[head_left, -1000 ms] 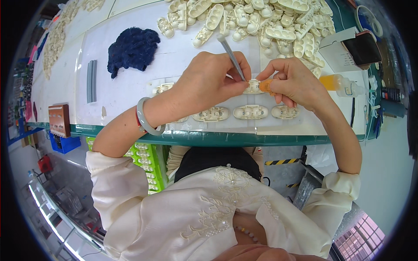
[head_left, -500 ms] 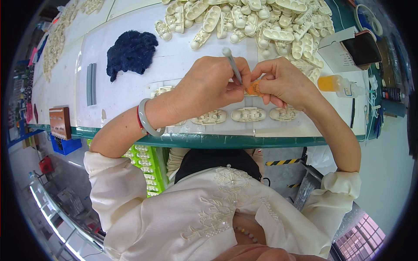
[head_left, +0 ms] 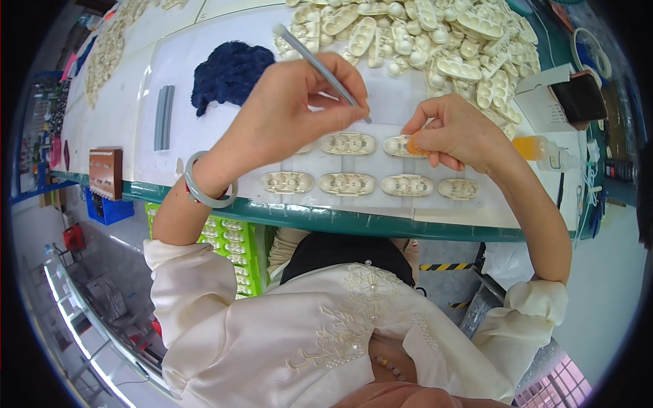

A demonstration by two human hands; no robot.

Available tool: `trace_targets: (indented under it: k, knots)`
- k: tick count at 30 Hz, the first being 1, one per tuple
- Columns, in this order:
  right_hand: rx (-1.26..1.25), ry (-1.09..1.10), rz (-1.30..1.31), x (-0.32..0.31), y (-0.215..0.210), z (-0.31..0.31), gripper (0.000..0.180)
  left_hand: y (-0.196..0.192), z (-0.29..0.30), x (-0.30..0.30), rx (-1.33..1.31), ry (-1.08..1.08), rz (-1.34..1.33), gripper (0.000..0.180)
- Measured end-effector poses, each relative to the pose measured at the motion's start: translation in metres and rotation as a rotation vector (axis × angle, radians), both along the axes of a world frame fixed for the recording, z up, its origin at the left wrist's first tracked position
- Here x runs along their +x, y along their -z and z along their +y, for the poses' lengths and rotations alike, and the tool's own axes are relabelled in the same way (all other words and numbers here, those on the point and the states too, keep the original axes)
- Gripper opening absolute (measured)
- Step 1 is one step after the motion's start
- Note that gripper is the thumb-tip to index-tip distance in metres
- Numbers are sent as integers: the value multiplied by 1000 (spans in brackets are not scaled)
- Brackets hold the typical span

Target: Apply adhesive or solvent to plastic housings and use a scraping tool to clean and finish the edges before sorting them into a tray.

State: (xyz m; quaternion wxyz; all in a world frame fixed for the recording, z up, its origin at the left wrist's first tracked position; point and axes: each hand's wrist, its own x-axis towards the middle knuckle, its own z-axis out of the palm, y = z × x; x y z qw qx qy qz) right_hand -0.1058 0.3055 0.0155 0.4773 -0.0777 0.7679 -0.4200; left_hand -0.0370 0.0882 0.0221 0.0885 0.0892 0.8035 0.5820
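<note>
My left hand (head_left: 292,112) is closed around a slim grey stick (head_left: 316,64), its lower tip just above the table. My right hand (head_left: 466,132) pinches a small orange piece (head_left: 415,144), whose exact kind I cannot make out. That piece is at the right end of a cream oval plastic part (head_left: 394,145) in the back row. To its left lies another such part (head_left: 347,143). Along the table's near side a front row holds several more, among them one part (head_left: 407,185) nearest my right hand.
A large heap of cream plastic parts (head_left: 469,61) covers the far right. A dark blue cloth (head_left: 231,76) and grey strips (head_left: 164,117) lie left. At right stand a bottle of orange liquid (head_left: 530,147) and a phone (head_left: 578,100) against a white box. The green table edge (head_left: 326,216) runs near me.
My left hand has lifted away from the right hand, up and to the left, with the stick. My right hand stays by the part, now seen more plainly. The view has shifted slightly.
</note>
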Motion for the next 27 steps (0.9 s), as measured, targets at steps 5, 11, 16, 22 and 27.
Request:
trace_targets:
  k: [5, 11, 16, 22, 27]
  knots:
    - [48, -51, -2, -1, -5, -3, 18, 12, -6, 12, -84, 40, -26, 12]
    - [84, -30, -9, 0, -8, -5, 19, 19, -8, 13, -105, 76, -70, 13]
    - [86, -19, -45, -1, -8, -4, 20, 21, -9, 13, -93, 68, -92, 12]
    - [51, -35, -41, -1, -6, 0, 21, 24, -3, 16, -253, 90, 96, 12]
    - [-16, -47, 16, 0, -10, 5, 28, 24, 6, 20, -369, 94, 198, 13]
